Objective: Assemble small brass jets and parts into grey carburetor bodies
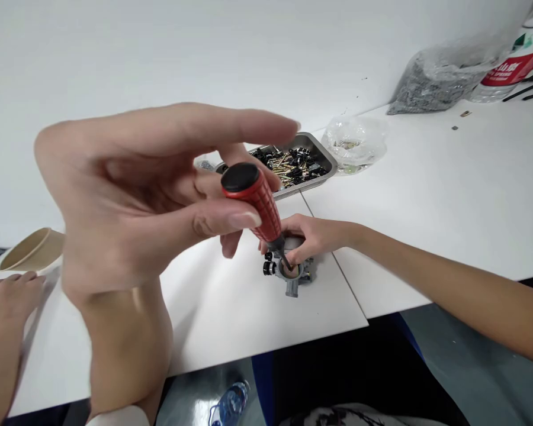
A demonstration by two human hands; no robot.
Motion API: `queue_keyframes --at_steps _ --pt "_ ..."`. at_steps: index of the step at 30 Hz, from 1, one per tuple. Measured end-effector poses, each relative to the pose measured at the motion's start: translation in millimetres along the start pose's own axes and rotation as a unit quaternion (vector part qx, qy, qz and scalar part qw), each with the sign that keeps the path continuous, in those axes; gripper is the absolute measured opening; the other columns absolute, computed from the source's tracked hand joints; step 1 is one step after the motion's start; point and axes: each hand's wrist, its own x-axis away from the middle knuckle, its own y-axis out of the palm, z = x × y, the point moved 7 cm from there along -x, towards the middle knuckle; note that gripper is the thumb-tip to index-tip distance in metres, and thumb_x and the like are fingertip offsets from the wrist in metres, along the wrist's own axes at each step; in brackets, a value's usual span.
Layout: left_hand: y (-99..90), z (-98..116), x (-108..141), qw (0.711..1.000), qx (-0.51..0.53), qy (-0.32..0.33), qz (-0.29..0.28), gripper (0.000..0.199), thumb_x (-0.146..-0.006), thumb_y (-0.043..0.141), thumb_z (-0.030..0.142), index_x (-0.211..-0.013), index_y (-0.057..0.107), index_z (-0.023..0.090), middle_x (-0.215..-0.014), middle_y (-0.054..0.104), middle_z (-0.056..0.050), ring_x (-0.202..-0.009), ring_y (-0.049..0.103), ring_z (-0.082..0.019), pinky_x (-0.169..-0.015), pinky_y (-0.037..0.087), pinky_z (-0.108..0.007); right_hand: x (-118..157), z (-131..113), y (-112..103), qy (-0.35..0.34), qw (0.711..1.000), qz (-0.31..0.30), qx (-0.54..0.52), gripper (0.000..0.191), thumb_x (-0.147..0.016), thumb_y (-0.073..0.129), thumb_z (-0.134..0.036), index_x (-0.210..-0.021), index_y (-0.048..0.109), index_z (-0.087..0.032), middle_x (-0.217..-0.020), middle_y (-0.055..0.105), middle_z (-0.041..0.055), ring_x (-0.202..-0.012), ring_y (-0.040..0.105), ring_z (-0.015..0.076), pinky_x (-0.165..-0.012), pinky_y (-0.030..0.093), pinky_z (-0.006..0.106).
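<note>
Close to the camera, my left hand (128,195) grips a screwdriver (264,204) with a red handle and black end cap. Its thumb and some fingers press on the handle while the index finger stretches out above it. The shaft slants down to the round opening of a small grey metal carburetor (292,289) with black knobs on its side; whether the tip touches a screw cannot be made out. My right hand (308,236) holds the carburetor from behind and above, on the white table, its fingers partly hidden behind the screwdriver.
Behind stands a metal tray (326,155) of screws and black-capped parts, beside a clear plastic bag (355,145). A bag of grey parts (430,80) and a large bottle (510,68) are far right. Another person's hand (13,299) rests at left near a tan bowl (33,249).
</note>
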Motion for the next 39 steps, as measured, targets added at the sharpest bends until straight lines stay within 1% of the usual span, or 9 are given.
queue_keyframes --at_steps 3,9,16,19,23,26,30,35,39 --pt "0.7 -5.9 4.7 0.999 0.039 -0.028 -0.023 0.036 -0.081 0.077 0.032 -0.112 0.075 0.013 -0.092 0.073 -0.014 -0.076 0.07 -0.032 -0.035 0.052 -0.036 0.7 -0.2 0.5 0.006 1.0 -0.002 -0.008 0.039 -0.082 0.07 -0.027 -0.117 0.062 -0.014 -0.095 0.07 0.0068 -0.09 0.067 0.0178 -0.083 0.054 0.031" --pt "-4.5 3.0 6.6 0.985 0.163 0.046 0.025 0.058 -0.079 0.073 0.055 -0.128 0.067 0.025 -0.09 0.073 -0.012 -0.096 0.068 -0.044 -0.054 0.062 -0.054 1.2 -0.2 0.9 0.012 1.0 0.004 -0.023 0.039 -0.081 0.07 -0.024 -0.117 0.062 -0.013 -0.093 0.069 0.0059 -0.083 0.069 0.0156 -0.079 0.055 0.03" --pt "5.3 10.7 -1.7 0.995 0.092 0.03 -0.01 0.047 -0.081 0.073 0.052 -0.116 0.072 0.021 -0.082 0.072 -0.009 -0.077 0.072 -0.033 -0.043 0.06 -0.042 0.8 -1.7 0.8 0.004 1.0 -0.001 -0.003 0.038 -0.082 0.07 -0.028 -0.117 0.063 -0.013 -0.093 0.071 0.0069 -0.088 0.068 0.0182 -0.082 0.054 0.031" --pt "7.6 8.4 -5.2 0.999 0.02 0.0 -0.046 0.043 -0.084 0.071 0.049 -0.102 0.075 0.011 -0.08 0.072 -0.012 -0.065 0.07 -0.027 -0.036 0.056 -0.036 1.0 -1.7 0.2 0.004 1.0 0.003 -0.003 0.038 -0.082 0.07 -0.027 -0.117 0.062 -0.013 -0.094 0.07 0.0069 -0.088 0.067 0.0176 -0.081 0.054 0.03" --pt "8.9 8.5 -5.8 0.994 0.021 0.036 -0.098 0.039 -0.084 0.072 0.043 -0.092 0.073 0.005 -0.083 0.073 -0.012 -0.082 0.068 -0.027 -0.036 0.057 -0.033 0.8 -1.6 0.0 0.001 1.0 0.003 0.005 0.038 -0.081 0.07 -0.027 -0.116 0.063 -0.014 -0.095 0.07 0.0066 -0.087 0.067 0.017 -0.079 0.054 0.029" --pt "2.7 5.4 -4.2 0.997 0.007 0.056 -0.061 0.027 -0.08 0.078 0.034 -0.086 0.074 0.007 -0.072 0.071 -0.007 -0.074 0.065 -0.022 -0.034 0.053 -0.028 0.8 -2.2 -0.4 -0.002 1.0 0.005 0.011 0.038 -0.082 0.07 -0.027 -0.117 0.064 -0.014 -0.094 0.07 0.0063 -0.087 0.067 0.0169 -0.079 0.054 0.029" --pt "0.8 -0.4 -2.7 1.0 0.009 0.007 -0.029 0.038 -0.076 0.083 0.023 -0.111 0.072 0.011 -0.084 0.07 -0.006 -0.071 0.07 -0.023 -0.032 0.05 -0.027 1.3 -2.6 -0.3 0.007 1.0 0.005 0.008 0.038 -0.082 0.07 -0.026 -0.117 0.064 -0.014 -0.094 0.07 0.0061 -0.087 0.067 0.0165 -0.08 0.054 0.029" --pt "11.3 6.0 -7.5 0.998 0.032 -0.031 -0.054 0.036 -0.087 0.067 0.048 -0.105 0.075 0.018 -0.078 0.071 -0.008 -0.065 0.069 -0.022 -0.036 0.054 -0.029 1.1 -2.4 -0.4 0.009 1.0 0.005 0.0 0.039 -0.081 0.07 -0.026 -0.118 0.063 -0.014 -0.095 0.07 0.0067 -0.091 0.067 0.0178 -0.082 0.054 0.03" --pt "-2.7 4.7 -6.9 0.991 0.136 0.0 0.007 0.043 -0.086 0.066 0.055 -0.121 0.068 0.03 -0.097 0.071 -0.007 -0.089 0.07 -0.028 -0.054 0.062 -0.037 0.4 -2.7 -1.0 0.002 1.0 0.005 0.011 0.038 -0.081 0.07 -0.026 -0.117 0.064 -0.014 -0.094 0.07 0.0061 -0.093 0.068 0.0186 -0.084 0.054 0.031"
